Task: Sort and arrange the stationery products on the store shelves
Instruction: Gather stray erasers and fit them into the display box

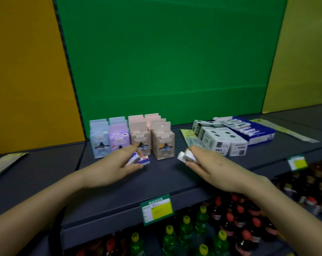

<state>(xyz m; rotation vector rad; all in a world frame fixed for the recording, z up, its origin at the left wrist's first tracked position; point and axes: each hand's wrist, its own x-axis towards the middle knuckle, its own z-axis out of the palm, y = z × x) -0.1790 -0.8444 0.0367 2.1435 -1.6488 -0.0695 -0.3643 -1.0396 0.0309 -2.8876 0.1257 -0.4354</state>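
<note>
My left hand (pixel 117 165) grips small white-and-blue boxes (pixel 138 159) resting on the dark shelf (pixel 165 174), just in front of the pastel cartons. My right hand (pixel 206 165) holds a small white box (pixel 185 156) slightly above the shelf. Behind stand blue (pixel 99 139), purple (pixel 119 138) and beige cartons (pixel 163 143) with a witch-hat picture, in rows. To the right lie white boxes (pixel 217 140) and a blue-and-white box (pixel 256 133) of the same stationery.
Flat yellow-green packets lie at the far right (pixel 285 130) and far left (pixel 5 163) of the shelf. Price tags (pixel 157 209) hang on the shelf's front edge. Bottles with yellow and red caps (pixel 221 230) fill the shelf below. A green back panel stands behind.
</note>
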